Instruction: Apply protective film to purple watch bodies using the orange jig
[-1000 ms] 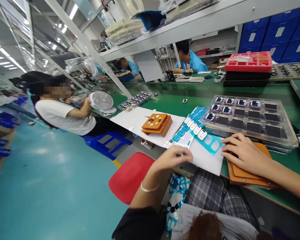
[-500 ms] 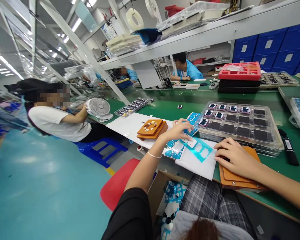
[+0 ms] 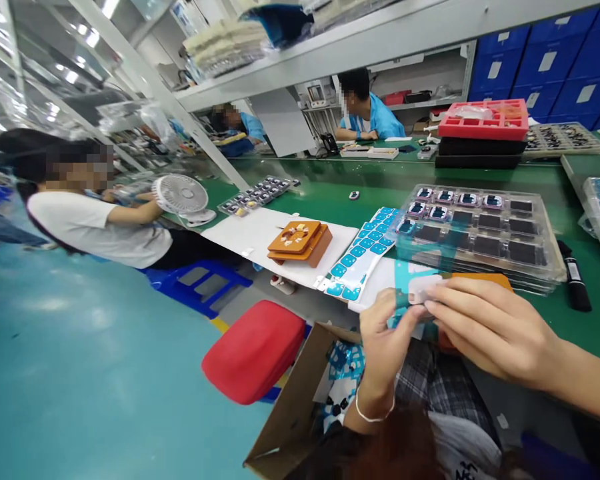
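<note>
Head cam: we've got the blue film (image 3: 407, 272) up btwn our hands nr the bench's front edge, w/ a white piece (image 3: 422, 288) at its lower part. Our L hand (image 3: 387, 330) is pinching the film there, thumb & fingers closed. Our R hand (image 3: 497, 327) has fingertips at the white piece; thumb's hidden, so can't tell if it's gripping. Clear tray (image 3: 544, 230) sits behind, partly seen thru the film; sticker sheet (image 3: 364, 245) lies to the L.
</note>
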`<state>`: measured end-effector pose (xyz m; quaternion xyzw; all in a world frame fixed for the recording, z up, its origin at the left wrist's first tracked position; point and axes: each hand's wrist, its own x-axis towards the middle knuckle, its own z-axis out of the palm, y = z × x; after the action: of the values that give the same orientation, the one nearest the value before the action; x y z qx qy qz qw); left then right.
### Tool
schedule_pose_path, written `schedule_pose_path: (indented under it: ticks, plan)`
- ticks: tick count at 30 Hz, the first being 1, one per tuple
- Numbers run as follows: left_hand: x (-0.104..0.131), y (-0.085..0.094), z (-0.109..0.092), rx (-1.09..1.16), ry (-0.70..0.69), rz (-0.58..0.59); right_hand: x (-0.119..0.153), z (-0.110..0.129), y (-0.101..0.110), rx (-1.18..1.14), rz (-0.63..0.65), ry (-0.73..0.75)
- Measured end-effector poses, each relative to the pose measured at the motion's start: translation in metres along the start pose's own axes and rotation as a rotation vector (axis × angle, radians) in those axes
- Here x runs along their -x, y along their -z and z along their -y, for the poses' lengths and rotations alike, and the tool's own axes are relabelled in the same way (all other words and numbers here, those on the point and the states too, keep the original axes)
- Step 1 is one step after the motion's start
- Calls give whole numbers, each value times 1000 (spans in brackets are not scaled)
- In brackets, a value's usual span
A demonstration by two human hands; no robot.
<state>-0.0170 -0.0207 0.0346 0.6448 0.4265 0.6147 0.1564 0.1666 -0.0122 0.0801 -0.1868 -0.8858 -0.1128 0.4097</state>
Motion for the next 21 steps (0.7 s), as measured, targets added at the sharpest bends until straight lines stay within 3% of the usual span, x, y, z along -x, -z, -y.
schedule_pose_path:
  ticks: [5,10,21]
  plan:
    - [6,-12,-6,16,-107,78,-3,-1,8,-80,85,-126]
    - [8,-11,-4,13,-136,139,-2,-6,16,-166,188,-244]
    - [5,-7,-7,-2,-146,243,-4,-12,21,-305,236,-375]
